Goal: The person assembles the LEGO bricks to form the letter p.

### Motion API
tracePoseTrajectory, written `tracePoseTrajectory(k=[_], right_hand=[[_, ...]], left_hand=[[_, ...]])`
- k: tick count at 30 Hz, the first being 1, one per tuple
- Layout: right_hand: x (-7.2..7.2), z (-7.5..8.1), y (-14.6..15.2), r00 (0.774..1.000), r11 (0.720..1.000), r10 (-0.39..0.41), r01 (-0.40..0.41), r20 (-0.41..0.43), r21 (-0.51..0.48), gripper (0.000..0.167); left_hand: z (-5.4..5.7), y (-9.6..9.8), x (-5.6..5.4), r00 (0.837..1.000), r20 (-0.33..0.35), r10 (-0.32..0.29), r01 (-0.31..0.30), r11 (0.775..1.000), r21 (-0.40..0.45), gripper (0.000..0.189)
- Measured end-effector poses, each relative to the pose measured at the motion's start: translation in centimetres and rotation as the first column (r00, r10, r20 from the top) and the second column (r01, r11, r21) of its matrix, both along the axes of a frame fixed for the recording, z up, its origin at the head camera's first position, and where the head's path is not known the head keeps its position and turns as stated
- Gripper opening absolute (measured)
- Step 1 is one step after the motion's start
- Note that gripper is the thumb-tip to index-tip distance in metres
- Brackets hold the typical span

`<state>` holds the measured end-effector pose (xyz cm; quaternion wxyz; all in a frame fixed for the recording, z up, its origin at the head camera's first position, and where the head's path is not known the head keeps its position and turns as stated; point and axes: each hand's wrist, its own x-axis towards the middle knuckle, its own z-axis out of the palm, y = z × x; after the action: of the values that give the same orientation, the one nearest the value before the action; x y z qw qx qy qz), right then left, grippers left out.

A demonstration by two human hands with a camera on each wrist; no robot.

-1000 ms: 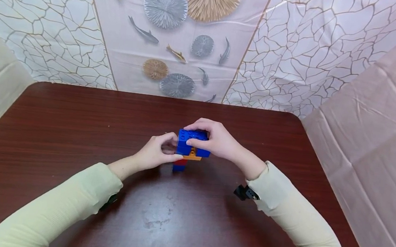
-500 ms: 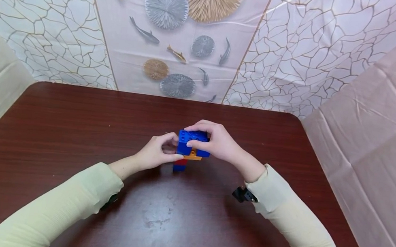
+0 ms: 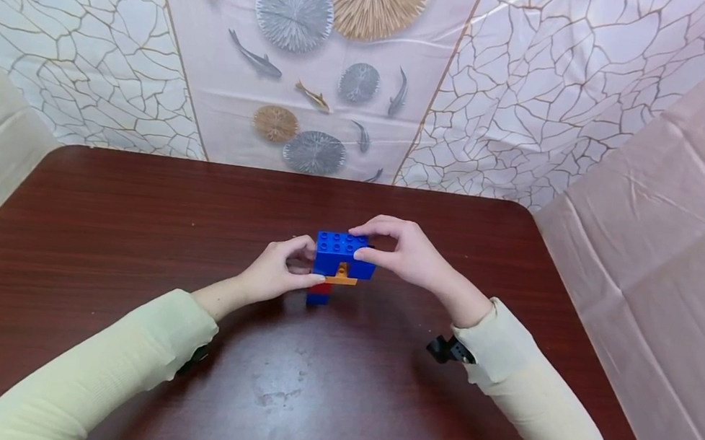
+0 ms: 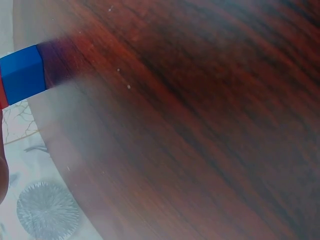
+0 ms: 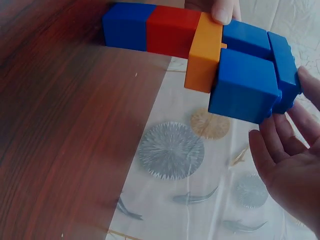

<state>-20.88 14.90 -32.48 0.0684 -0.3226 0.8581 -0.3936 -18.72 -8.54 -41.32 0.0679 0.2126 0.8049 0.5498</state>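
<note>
A tower of studded toy building bricks stands on the table. In the right wrist view its base is a blue brick [image 5: 125,27], followed by a red brick [image 5: 172,31] and an orange brick [image 5: 203,57]. Above these, two blue bricks [image 5: 245,85] sit side by side with a slim gap, capped by a long blue brick [image 3: 337,243] whose studs show in the head view. My left hand [image 3: 275,269] grips the tower from the left, thumb by the orange brick. My right hand [image 3: 410,256] pinches the right end of the top brick between thumb and fingers.
The dark red-brown wooden table [image 3: 130,224] has rounded far corners. Behind it hangs a patterned cloth [image 3: 352,104], and plain pale cloth [image 3: 664,234] closes off the right side. A black wrist camera [image 3: 450,349] sits under the right cuff.
My right hand has slid rightward along the top blue brick, uncovering more of its studs. The left hand and the tower have stayed in place.
</note>
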Motion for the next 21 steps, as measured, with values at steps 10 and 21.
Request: tracePoseTrajectory(k=[10, 21], right_hand=[[0.26, 0.05, -0.05, 1.000, 1.000, -0.011, 0.011, 0.002, -0.017, 0.030], [0.56, -0.48, 0.02, 1.000, 0.998, -0.030, 0.030, -0.005, -0.050, 0.032]], left_hand=[[0.00, 0.00, -0.10, 1.000, -0.002, -0.002, 0.002, 1.000, -0.009, 0.031], [-0.13, 0.00, -0.08, 1.000, -0.010, -0.006, 0.006, 1.000, 0.004, 0.030]])
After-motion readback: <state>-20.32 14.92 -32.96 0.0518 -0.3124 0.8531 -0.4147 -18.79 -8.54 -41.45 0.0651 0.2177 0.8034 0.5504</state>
